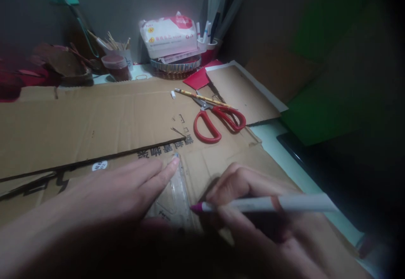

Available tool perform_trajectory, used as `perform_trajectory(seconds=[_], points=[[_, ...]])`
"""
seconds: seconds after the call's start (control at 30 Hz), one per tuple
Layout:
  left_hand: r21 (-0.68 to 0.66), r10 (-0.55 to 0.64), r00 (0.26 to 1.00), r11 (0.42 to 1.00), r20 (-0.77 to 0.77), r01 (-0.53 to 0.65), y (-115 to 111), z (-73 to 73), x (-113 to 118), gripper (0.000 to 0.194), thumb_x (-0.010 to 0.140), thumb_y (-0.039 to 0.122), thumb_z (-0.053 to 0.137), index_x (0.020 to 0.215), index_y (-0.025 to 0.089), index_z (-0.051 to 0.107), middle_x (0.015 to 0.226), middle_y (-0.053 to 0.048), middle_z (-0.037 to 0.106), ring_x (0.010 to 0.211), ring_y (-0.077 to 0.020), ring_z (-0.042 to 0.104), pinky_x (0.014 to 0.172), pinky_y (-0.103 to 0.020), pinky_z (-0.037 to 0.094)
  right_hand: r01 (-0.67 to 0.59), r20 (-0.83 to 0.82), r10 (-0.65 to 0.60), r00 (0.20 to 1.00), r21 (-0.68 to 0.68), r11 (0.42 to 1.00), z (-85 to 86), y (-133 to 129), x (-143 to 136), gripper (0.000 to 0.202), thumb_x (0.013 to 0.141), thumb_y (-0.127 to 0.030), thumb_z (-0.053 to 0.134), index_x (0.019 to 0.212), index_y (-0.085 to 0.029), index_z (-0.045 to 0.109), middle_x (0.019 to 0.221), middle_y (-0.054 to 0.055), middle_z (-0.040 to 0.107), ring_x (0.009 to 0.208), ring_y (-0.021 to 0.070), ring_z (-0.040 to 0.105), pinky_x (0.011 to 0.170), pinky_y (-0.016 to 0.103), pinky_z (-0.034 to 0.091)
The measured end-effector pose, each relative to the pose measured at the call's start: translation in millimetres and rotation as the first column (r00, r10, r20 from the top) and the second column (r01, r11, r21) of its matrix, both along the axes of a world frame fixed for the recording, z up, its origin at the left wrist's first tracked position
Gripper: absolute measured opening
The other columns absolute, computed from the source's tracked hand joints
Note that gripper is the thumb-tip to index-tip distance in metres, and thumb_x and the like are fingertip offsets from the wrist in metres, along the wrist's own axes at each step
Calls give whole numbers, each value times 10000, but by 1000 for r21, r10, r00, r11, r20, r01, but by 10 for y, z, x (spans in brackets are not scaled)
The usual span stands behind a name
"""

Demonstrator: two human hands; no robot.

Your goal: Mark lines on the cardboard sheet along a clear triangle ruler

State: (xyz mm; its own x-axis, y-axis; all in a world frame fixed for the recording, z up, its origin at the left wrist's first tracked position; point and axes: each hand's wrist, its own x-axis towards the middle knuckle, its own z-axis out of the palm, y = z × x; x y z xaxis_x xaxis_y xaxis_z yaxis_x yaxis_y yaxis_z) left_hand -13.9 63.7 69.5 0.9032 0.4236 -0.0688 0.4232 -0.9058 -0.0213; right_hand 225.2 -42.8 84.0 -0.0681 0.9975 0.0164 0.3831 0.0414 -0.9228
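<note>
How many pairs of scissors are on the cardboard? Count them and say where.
1. The red-handled scissors lie on the cardboard sheet, beyond the right hand, with a pencil across the blades. Others may be hidden in the dark edges.

Tabletop (pixel 268 138) pale, mostly covered — a large flattened cardboard sheet (pixel 95 119) with printed characters spans it from the left edge to past centre, and a second, smaller cardboard piece (pixel 240 91) lies at the right rear, partly over a red paper sheet (pixel 198 79). Along the back wall: a lidded jar (pixel 116 66), a cup of sticks (pixel 122 49), a round tin (pixel 175 65) under a white packet (pixel 167 34), a pen cup (pixel 209 45). A dark flat object (pixel 294 152) sits at the right edge — too dim to identify.
</note>
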Motion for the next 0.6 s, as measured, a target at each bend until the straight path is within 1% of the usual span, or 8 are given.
perform_trajectory(seconds=[0.07,0.17,0.23,0.3,0.37,0.47,0.53,0.6], points=[[156,-127,991,981,46,118,59,-66,-43,667,1051,546,179,1578,155,54,1381,-123,609,1156,-266,663,752,-338,618,15,-23,-16,1000,-45,999,6,47,-7,194,975,-291,551,811,-243,643,723,-14,628,619,137,573,533,289,443],[292,-189,974,945,122,147,97,-83,-53,709,1044,612,153,1582,194,-44,1291,-37,674,1019,-197,707,676,-259,597,7,-6,-8,1000,-58,998,12,43,10,189,978,-306,553,817,-235,624,677,-31,597,583,119,535,533,276,426],[301,-147,987,946,61,122,73,-44,-31,677,1053,588,97,1570,199,-101,1314,-27,659,1066,-186,688,694,-270,597,-6,16,7,1000,-41,999,-4,-26,36,187,979,-307,565,809,-243,610,723,-25,613,645,129,567,582,274,461],[275,-90,996,958,7,85,31,2,-9,668,1048,600,68,1560,223,-137,1355,-29,632,1126,-195,666,688,-298,607,-45,2,45,999,28,999,-38,-115,63,157,959,-264,595,804,-246,606,760,-18,627,671,136,591,580,268,480],[223,-40,999,974,-1,39,-6,31,2,668,1036,625,49,1555,255,-151,1384,-38,611,1160,-222,655,683,-342,626,-73,-29,75,997,83,994,-71,-179,80,128,924,-197,621,805,-244,609,761,-12,629,647,136,596,540,260,475],[152,-6,1000,988,13,4,-25,40,6,661,1031,638,55,1544,295,-183,1413,-44,584,1186,-247,639,708,-381,637,-44,-30,46,998,70,997,-79,-176,71,118,919,-174,614,825,-243,629,788,-7,649,665,139,615,561,265,497],[153,-33,999,988,31,28,-24,36,14,669,1034,640,79,1558,280,-130,1391,-43,595,1165,-240,641,739,-356,622,-10,-9,11,1000,50,999,-59,-126,49,142,953,-238,585,821,-245,637,776,-12,645,667,138,609,591,280,505],[176,-58,997,983,49,48,-23,32,26,670,1033,647,90,1564,241,38,1338,-48,624,1115,-234,655,735,-327,606,7,10,-7,1000,27,1000,-48,-86,30,183,978,-298,566,812,-254,629,760,-26,637,661,132,596,611,286,504]])
